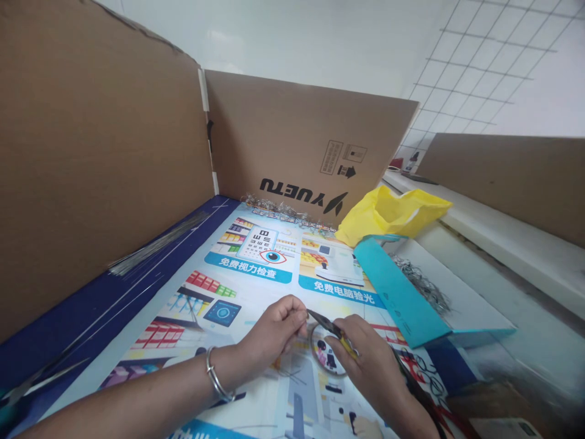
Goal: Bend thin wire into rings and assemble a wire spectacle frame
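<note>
My right hand (365, 360) is closed around the yellow handles of a pair of pliers (329, 326). Their dark jaws point left, with the tips at the fingers of my left hand (286, 320). Thumb and fingertips of that hand are pinched together; whatever small piece they hold is too small to make out. Just below the pliers lies a round item with a thin metallic rim (313, 347), partly covered by my right hand. A few thin wire pieces (292, 375) lie on the printed sheet (256, 311) under my hands.
Cardboard panels (292, 134) wall the left and back. At right stands a turquoise open box (388, 292) holding tangled wire pieces (423, 283), with a yellow bag (388, 210) behind. Straight wires (159, 244) lie along the left; more twisted wire (283, 210) lines the back. A teal-handled tool (11, 405) lies lower left.
</note>
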Demonstrator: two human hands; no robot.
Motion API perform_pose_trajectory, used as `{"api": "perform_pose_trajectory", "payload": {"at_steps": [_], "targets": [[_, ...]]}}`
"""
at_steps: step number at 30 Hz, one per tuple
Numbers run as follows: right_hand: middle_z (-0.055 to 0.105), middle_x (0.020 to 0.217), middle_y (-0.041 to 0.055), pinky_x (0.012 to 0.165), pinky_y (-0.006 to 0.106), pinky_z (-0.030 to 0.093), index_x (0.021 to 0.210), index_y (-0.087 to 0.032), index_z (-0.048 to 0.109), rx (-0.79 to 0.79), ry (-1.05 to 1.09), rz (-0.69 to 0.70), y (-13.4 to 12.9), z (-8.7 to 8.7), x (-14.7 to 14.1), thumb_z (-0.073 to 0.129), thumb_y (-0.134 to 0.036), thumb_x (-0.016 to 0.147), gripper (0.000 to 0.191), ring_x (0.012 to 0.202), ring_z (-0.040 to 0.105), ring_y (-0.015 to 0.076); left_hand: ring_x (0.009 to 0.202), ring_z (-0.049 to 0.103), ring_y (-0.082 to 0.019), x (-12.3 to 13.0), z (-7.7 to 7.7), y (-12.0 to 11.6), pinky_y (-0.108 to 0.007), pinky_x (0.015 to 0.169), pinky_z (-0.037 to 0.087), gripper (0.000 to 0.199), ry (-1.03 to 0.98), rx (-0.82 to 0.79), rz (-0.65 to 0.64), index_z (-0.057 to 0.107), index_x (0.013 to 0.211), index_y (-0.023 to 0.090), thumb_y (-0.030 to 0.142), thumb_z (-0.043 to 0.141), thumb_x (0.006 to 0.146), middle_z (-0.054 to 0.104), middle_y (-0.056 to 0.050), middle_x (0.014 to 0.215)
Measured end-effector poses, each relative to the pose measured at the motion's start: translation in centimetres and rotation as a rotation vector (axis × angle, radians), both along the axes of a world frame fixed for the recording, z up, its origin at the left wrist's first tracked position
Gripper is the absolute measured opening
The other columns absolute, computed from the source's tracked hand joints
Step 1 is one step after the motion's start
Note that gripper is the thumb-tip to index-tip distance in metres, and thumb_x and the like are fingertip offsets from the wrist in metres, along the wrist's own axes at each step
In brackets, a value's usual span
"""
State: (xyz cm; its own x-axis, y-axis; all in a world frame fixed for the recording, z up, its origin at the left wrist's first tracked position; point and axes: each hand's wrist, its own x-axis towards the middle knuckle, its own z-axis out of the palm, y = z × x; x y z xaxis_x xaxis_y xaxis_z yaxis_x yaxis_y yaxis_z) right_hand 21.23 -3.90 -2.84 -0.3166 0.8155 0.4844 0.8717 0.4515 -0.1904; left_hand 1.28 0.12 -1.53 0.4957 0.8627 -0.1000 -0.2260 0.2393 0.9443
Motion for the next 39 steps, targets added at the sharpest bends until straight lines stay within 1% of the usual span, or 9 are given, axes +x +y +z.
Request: {"api": "perform_pose_trajectory", "payload": {"at_steps": [10, 16, 21, 27, 30, 34, 37, 39], "targets": [[0.059, 0.084, 0.0051, 0.066, 0.031, 0.046, 0.097, -0.021, 0.053, 0.003, 0.023, 0.008, -0.02, -0.05, -0.01, 0.047, -0.034, 0.092, 0.016, 0.077, 0.057, 0.0203, 0.038, 0.029, -0.002, 0.01, 0.15, -0.10, -0.016, 0.037, 0.020, 0.030, 0.028, 0.020, 0.009, 0.046, 0.078, 0.017, 0.046, 0.055, 0.081, 0.053, 0.005, 0.066], [0.058, 0.080, 0.0043, 0.063, 0.030, 0.045, 0.093, -0.021, 0.054, -0.007, 0.001, -0.008, -0.09, 0.17, -0.10, 0.045, -0.036, 0.092, 0.018, 0.074, 0.057, 0.0198, 0.039, 0.030, -0.002, 0.03, 0.02, -0.05, -0.016, 0.038, 0.021, 0.030, 0.033, 0.019, 0.006, 0.046, 0.078, 0.017, 0.046, 0.055, 0.081, 0.053, 0.005, 0.065], [0.059, 0.082, 0.0050, 0.065, 0.030, 0.046, 0.095, -0.020, 0.054, 0.000, 0.009, -0.002, -0.10, 0.29, -0.18, 0.045, -0.034, 0.092, 0.017, 0.075, 0.058, 0.0194, 0.039, 0.031, -0.003, 0.06, 0.04, -0.05, -0.017, 0.038, 0.021, 0.029, 0.044, 0.008, 0.012, 0.046, 0.078, 0.018, 0.045, 0.055, 0.080, 0.054, 0.005, 0.065], [0.058, 0.079, 0.0044, 0.062, 0.029, 0.044, 0.091, -0.021, 0.055, -0.008, -0.028, -0.006, -0.05, 0.40, -0.18, 0.042, -0.037, 0.094, 0.020, 0.072, 0.057, 0.0188, 0.038, 0.031, -0.002, 0.00, -0.14, 0.03, -0.017, 0.038, 0.021, 0.029, 0.048, 0.025, 0.005, 0.046, 0.078, 0.017, 0.044, 0.055, 0.081, 0.055, 0.005, 0.066], [0.057, 0.077, 0.0041, 0.061, 0.029, 0.043, 0.090, -0.021, 0.055, 0.007, -0.071, -0.033, -0.10, 0.37, -0.17, 0.041, -0.038, 0.094, 0.023, 0.071, 0.057, 0.0189, 0.037, 0.035, -0.002, -0.01, -0.13, 0.06, -0.017, 0.038, 0.021, 0.029, 0.056, 0.024, -0.009, 0.047, 0.078, 0.017, 0.045, 0.054, 0.081, 0.056, 0.004, 0.065], [0.056, 0.077, 0.0043, 0.058, 0.028, 0.040, 0.089, -0.020, 0.056, 0.048, -0.152, -0.058, -0.10, 0.29, -0.23, 0.038, -0.039, 0.095, 0.027, 0.069, 0.056, 0.0185, 0.035, 0.044, -0.003, 0.03, 0.07, -0.02, -0.017, 0.037, 0.023, 0.029, 0.083, -0.015, -0.026, 0.048, 0.078, 0.016, 0.044, 0.054, 0.081, 0.060, 0.003, 0.067], [0.055, 0.074, 0.0050, 0.055, 0.028, 0.037, 0.087, -0.019, 0.058, 0.108, -0.232, -0.072, 0.00, 0.33, -0.36, 0.034, -0.038, 0.097, 0.032, 0.067, 0.053, 0.0177, 0.037, 0.050, -0.005, 0.06, 0.25, -0.11, -0.017, 0.038, 0.027, 0.029, 0.086, -0.041, -0.040, 0.048, 0.076, 0.017, 0.044, 0.055, 0.080, 0.062, 0.002, 0.065], [0.055, 0.073, 0.0057, 0.056, 0.029, 0.037, 0.090, -0.018, 0.060, 0.158, -0.309, -0.086, 0.02, 0.44, -0.37, 0.034, -0.036, 0.097, 0.032, 0.067, 0.051, 0.0182, 0.038, 0.053, -0.007, 0.04, 0.36, -0.16, -0.018, 0.040, 0.030, 0.029, 0.092, -0.052, -0.050, 0.048, 0.075, 0.016, 0.044, 0.055, 0.079, 0.062, 0.002, 0.063]]}}
